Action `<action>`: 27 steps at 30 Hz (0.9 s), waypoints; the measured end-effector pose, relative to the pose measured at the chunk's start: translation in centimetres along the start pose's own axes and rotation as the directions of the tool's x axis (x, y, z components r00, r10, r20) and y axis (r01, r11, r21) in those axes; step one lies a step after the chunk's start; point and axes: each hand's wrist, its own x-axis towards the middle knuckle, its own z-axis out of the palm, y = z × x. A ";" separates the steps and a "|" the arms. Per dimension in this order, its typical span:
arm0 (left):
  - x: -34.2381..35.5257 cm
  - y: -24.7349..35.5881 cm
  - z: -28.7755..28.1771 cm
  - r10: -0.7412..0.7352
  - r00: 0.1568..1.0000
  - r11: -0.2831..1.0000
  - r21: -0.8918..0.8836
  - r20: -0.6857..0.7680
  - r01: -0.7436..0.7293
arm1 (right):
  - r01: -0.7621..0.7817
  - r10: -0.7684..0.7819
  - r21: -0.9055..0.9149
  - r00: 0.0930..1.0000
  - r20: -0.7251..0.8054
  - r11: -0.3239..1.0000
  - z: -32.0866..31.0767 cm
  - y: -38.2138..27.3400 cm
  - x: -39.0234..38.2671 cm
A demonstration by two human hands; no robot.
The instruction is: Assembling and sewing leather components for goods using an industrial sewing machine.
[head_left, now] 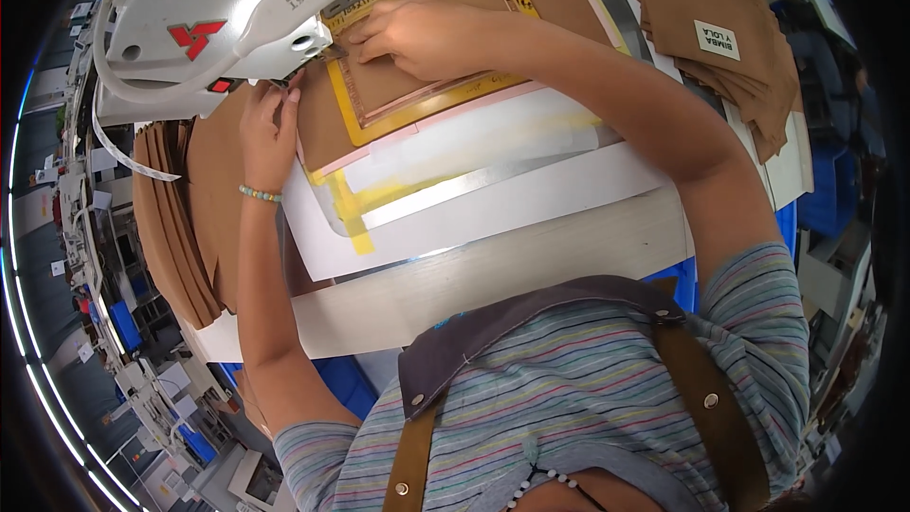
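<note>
Beside the head of a white sewing machine [204, 14], my left hand [269, 128] has its thumb and fingers drawn together near the needle area. What they pinch, if anything, is too small to make out. My right hand [412, 36] reaches across with bent fingers bunched together, fingertips down on a flat brown fabric piece [417, 81]. That piece shows inside a yellow rectangular frame [365, 133], close to the frame's left inner edge. Whether the right fingertips grip anything is hidden. More brown fabric [318, 128] lies under and around the frame.
Brown pieces are stacked at the left table edge [175, 228]. On the right, a pile of brown fabric pouches [701, 14] carries a white label. White sheets with yellow tape [355, 218] lie before the frame. A white printed ribbon [128, 161] dangles beside the machine.
</note>
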 end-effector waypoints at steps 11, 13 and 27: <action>-4.5 4.4 -0.3 0.105 0.994 0.977 0.190 -0.029 -0.097 | 0.072 -0.073 0.044 0.997 0.012 0.996 -0.2 -1.2 -1.4; -4.2 4.5 -0.7 0.106 0.992 0.982 0.163 -0.073 -0.093 | 0.068 -0.068 0.007 0.998 0.013 0.998 -0.1 -1.1 -1.5; -4.8 7.1 -0.6 0.311 0.939 0.948 0.026 0.146 -0.318 | 0.102 -0.103 -0.025 0.994 -0.023 0.994 0.6 -1.5 -2.2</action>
